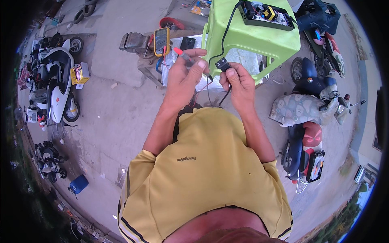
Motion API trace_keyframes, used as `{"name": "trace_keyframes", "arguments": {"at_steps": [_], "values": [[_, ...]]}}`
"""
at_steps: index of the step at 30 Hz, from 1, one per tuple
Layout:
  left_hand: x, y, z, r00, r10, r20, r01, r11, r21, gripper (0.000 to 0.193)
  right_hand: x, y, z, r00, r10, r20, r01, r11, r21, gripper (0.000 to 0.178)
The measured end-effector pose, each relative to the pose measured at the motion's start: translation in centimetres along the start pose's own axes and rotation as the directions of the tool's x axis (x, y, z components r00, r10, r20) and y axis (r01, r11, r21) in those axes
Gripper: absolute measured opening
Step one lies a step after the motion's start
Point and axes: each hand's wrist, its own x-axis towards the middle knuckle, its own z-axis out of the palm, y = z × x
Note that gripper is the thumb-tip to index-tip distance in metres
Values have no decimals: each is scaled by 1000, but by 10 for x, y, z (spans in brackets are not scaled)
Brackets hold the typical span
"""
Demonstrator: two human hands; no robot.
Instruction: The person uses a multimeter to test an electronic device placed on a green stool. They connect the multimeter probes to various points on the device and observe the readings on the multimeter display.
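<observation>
My left hand (181, 77) is closed around a multimeter test probe (184, 56), its red end showing beyond the fingers. A dark piece near the thumb may be a second probe, but I cannot tell. In my right hand (242, 83), a black plug (222, 64) on a black cable is pinched between thumb and fingers, its contact face toward the left hand. The plug and probe are apart. Beyond the left hand is a yellow multimeter (162, 40) with leads running from it. On the green plastic stool (263, 44) lies an opened black charger case (267, 16) with exposed electronics.
A metal bench vise (137, 43) stands left of the multimeter, with a red bowl (172, 23) behind it. Parked scooters line both sides, including a white scooter (60, 85) at the left. A blue container (79, 184) lies at the lower left.
</observation>
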Motion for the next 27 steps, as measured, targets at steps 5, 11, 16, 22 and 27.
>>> {"name": "trace_keyframes", "arguments": {"at_steps": [5,11,16,22,27], "values": [[0,-6,-1,997,46,57,-48,998,31,31,0,0,6,998,61,25,-64,988,137,27],[3,-7,4,993,104,59,-109,990,89,31,-3,-4,13,991,99,87,-106,991,82,27],[10,3,-3,998,-53,-22,54,998,42,28,-5,-15,17,988,123,97,-114,989,-92,24],[14,1,-7,997,-77,28,78,995,-60,25,-4,-18,12,993,43,109,-12,961,-275,26],[17,2,-7,992,-119,52,123,988,-89,25,-3,-28,7,980,46,196,11,960,-279,27]]}}
